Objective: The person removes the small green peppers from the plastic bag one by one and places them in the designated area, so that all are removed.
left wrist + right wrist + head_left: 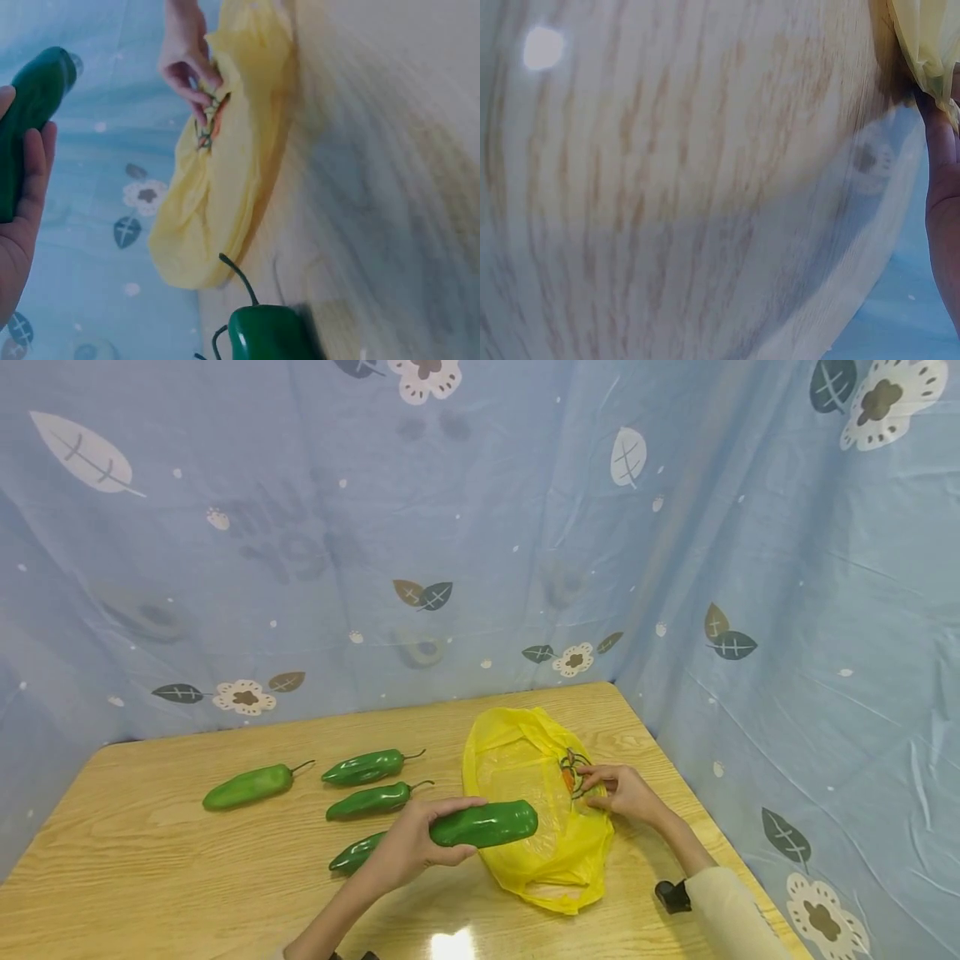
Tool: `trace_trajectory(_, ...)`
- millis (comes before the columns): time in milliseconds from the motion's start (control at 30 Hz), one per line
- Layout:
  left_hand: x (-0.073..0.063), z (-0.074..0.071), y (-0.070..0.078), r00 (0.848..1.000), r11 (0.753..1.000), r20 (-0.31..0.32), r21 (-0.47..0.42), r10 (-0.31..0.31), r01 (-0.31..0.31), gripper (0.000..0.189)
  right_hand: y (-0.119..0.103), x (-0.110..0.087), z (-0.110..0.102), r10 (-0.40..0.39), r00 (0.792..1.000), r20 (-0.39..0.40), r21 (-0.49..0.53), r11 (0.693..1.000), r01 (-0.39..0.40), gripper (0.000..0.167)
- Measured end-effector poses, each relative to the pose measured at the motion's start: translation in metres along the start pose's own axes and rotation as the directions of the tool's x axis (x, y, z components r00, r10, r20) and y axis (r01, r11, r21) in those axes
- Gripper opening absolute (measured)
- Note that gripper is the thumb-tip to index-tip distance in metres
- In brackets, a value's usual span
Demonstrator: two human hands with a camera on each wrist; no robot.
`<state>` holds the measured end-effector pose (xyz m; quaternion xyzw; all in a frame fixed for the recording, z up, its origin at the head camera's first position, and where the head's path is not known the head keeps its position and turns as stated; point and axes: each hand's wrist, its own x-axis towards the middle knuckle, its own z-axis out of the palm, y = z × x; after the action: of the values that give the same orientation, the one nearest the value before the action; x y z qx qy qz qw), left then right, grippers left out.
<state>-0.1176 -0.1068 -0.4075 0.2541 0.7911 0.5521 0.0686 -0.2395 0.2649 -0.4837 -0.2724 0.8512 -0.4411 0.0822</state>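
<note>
My left hand (408, 852) holds a thick, glossy green pepper (486, 824) around one end, its blunt other end pointing right over the near-left side of a yellow plastic bag (592, 852). The bag lies on the table with its mouth spread wide. At the bag's right rim, my right hand (618, 792) pinches the plastic between thumb and fingers, beside an orange and dark-green patch (570, 774). In the left wrist view the held pepper (34, 112) shows at the left, with fingers around it. The right wrist view catches only part of the right hand (941, 157) against the bag.
Left of the bag, two dark green peppers (363, 768) (367, 802) lie with stems pointing right. Another pepper (356, 855) is partly covered by the left hand. A lighter green one (247, 787) rests farther left. Blue patterned curtains (450, 527) border the wooden table (150, 860).
</note>
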Motion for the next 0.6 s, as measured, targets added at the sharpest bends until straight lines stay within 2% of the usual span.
trace_trajectory(100, -0.009, 0.001, 0.002, 1.0, 1.0, 0.007, -0.013, -0.007, 0.007, 0.048, -0.008, -0.001, 0.0, -0.012, 1.0, -0.002, 0.001, 1.0, 0.012, 0.015)
trace_trajectory(300, -0.026, -0.001, 0.005, 1.0, 0.999, 0.028, -0.03, 0.012, -0.012, 0.048, -0.002, 0.0, 0.0, -0.02, 1.0, -0.003, 0.011, 1.0, 0.02, 0.015)
trace_trajectory(433, -0.037, -0.002, 0.003, 0.996, 0.998, 0.063, -0.013, 0.06, -0.06, 0.048, 0.003, 0.001, 0.001, -0.019, 1.0, -0.002, 0.029, 0.999, 0.019, 0.016)
trace_trajectory(600, -0.052, -0.004, -0.003, 0.989, 0.996, 0.125, -0.037, 0.079, -0.075, 0.049, 0.003, 0.0, 0.001, -0.013, 1.0, -0.005, 0.013, 1.0, 0.013, 0.016)
